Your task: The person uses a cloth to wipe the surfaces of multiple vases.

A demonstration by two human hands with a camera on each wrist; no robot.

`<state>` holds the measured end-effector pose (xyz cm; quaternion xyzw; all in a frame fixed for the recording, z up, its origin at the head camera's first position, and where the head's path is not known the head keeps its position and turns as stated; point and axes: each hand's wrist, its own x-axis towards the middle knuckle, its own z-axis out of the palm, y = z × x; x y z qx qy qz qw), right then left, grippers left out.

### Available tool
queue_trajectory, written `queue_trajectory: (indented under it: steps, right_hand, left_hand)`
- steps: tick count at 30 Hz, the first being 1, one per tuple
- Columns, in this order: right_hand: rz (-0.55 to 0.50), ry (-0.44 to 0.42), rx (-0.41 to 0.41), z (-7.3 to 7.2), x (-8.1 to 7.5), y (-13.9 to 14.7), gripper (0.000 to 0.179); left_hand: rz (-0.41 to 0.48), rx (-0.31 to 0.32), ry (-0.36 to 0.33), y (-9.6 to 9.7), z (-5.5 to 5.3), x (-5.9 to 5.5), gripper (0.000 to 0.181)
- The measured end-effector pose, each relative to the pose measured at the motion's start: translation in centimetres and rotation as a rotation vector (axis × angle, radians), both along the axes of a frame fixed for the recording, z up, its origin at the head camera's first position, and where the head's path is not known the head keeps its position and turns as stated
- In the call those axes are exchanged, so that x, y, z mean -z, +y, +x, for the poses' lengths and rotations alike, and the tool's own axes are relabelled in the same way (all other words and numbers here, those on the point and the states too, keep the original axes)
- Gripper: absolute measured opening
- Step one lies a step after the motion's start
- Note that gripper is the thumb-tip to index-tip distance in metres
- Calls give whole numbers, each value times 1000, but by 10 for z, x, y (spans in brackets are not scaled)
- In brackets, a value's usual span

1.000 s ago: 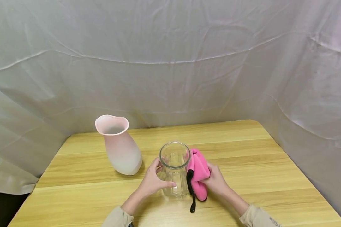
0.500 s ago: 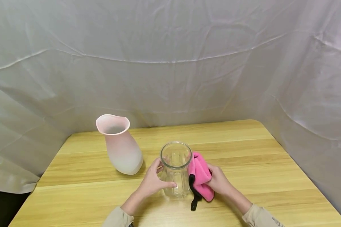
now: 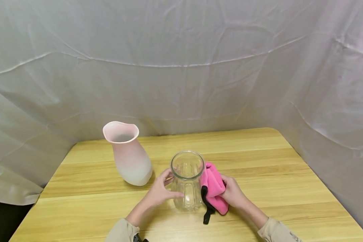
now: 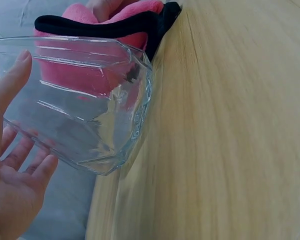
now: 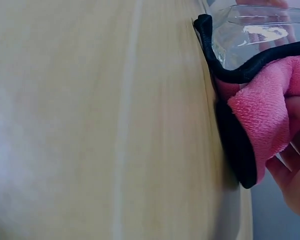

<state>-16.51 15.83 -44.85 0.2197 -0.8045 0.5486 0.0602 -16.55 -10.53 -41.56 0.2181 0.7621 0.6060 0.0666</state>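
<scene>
A clear glass vase (image 3: 187, 193) with a round rim stands upright near the front middle. My left hand (image 3: 161, 191) is at its left side, thumb and fingers spread loosely around the glass. In the left wrist view the straight thumb (image 4: 17, 75) overlaps the vase's side, and the other fingertips lie along its lower edge. My right hand (image 3: 232, 192) grips a folded pink cloth (image 3: 213, 183) with black edging at the vase's right side. The right wrist view shows fingers curled into the cloth (image 5: 270, 107), partly hidden by its folds.
A pink-to-white vase (image 3: 131, 161) with a wavy rim stands to the left, a short way behind my left hand. Wood-grain tabletop (image 3: 275, 174) spreads around the things. Grey curtain (image 3: 181, 94) hangs behind the table and at both sides.
The cloth and right hand moved slightly right and down along the glass vase, then stayed there. My left thumb has drawn back a little to the left, and its sleeve shifted left.
</scene>
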Motion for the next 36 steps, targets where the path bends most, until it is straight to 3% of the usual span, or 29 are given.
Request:
queue_trajectory:
  steps: [3,6,12,16,21,27,36]
  right_hand:
    - [-53,-4,-1,-5,13,3,37]
    - [-114,-30,1,-5,16,2,36]
    - [-282,-172,34,-1,14,-5,34]
    - [-316,-201,48,1,8,-8,35]
    - [-265,-113,49,1,0,-10,31]
    - [-200,13,49,-1,-13,-11,38]
    - [-215,62,96,2,-30,-14,29]
  left_hand:
    - [9,3,-4,0,-1,-1,74]
    - [18,1,-14,0,-1,-1,74]
    - [16,9,-32,1,-1,0,73]
    - [8,6,-34,0,-1,0,74]
    - [11,6,-26,-1,-1,0,73]
    - [16,15,-12,-1,0,-1,72]
    - [23,21,-9,-1,-1,-1,73]
